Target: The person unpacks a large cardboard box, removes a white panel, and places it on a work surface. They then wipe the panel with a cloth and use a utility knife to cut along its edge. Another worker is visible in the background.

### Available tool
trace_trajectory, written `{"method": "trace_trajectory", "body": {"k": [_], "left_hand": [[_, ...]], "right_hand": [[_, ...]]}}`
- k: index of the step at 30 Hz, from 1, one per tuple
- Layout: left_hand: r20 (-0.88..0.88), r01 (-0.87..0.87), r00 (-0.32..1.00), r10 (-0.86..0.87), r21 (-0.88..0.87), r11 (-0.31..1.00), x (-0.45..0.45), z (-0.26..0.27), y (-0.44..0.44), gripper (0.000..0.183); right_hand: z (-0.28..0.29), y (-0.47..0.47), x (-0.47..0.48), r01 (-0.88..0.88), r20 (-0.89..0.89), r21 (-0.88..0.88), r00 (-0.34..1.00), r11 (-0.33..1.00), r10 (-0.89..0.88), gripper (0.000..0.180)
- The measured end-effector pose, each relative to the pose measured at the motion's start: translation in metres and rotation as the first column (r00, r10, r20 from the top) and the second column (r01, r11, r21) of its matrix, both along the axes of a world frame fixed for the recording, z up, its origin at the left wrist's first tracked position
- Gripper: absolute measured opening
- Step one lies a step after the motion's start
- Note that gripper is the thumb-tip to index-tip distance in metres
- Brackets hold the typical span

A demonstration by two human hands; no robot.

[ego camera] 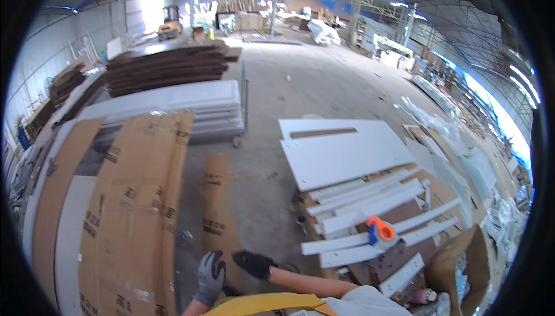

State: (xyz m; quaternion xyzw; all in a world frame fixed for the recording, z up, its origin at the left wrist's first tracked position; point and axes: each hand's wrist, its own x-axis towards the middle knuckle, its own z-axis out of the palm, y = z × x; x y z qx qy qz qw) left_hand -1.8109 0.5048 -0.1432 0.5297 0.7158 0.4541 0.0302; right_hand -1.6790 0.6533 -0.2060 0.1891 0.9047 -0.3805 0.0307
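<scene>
My left hand (pixel 211 275), in a grey and black work glove, is in front of me at the bottom, beside a long cardboard strip (pixel 219 203) on the floor. My right hand (pixel 253 264), in a black glove, is a little to the right, over the strip's right edge. The two hands are apart. Whether either one holds anything cannot be made out. To the left lies a tall flattened cardboard package (pixel 125 203) with printed writing. On the right, an orange and blue tape dispenser (pixel 381 232) rests on white board strips (pixel 347 244).
White panels (pixel 347 151) lie beyond the strips. An open cardboard box (pixel 461 268) stands at the lower right. Wrapped white panels (pixel 208 103) are stacked on a wheeled trolley, near dark boards (pixel 169 67). A forklift (pixel 170 25) stands far back on the concrete floor (pixel 299 82).
</scene>
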Motion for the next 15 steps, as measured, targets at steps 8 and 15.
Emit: {"method": "trace_trajectory", "body": {"k": [8, 15], "left_hand": [[-0.358, -0.028, 0.932, 0.05, 0.067, 0.997, -0.091, -0.081, -0.057, 0.049], [-0.128, -0.024, 0.992, -0.002, -0.199, 0.98, -0.16, -0.085, -0.092, 0.045]], "right_hand": [[-0.021, -0.052, -0.115, -0.243, -0.017, -0.551, 0.96, 0.798, 0.281, 0.03], [0.067, -0.047, -0.204, -0.865, -0.203, 0.262, 0.385, 0.428, 0.9, 0.023]]}}
